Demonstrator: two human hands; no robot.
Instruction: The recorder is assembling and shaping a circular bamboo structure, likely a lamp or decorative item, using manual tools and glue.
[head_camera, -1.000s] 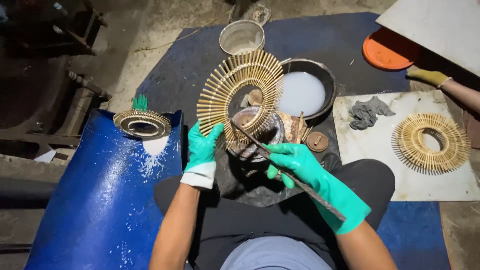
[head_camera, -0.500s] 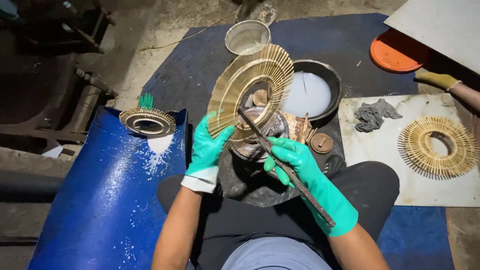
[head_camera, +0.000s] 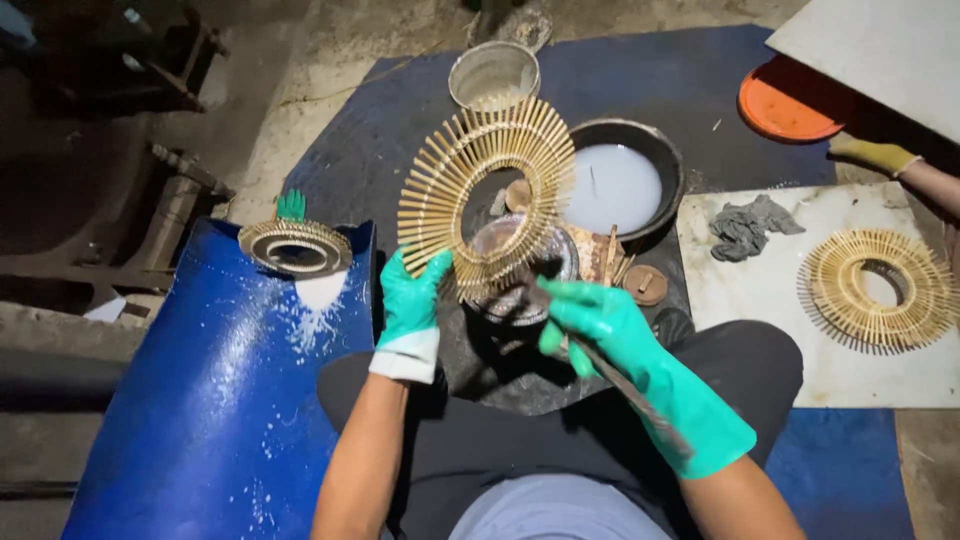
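Now more upright, sunburst ring (head_camera: 487, 195) in left hand (head_camera: 410, 295).

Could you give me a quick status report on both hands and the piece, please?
Left hand gripping stick ring at its lower edge, held upright. Right hand holding a thin rod, tip near ring's base. Bowl of white liquid just behind; nothing blocking.

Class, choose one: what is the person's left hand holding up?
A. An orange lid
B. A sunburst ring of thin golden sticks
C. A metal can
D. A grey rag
B: the green-gloved left hand grips the lower edge of the sunburst ring of thin golden sticks, held up above the bowl of milky liquid.
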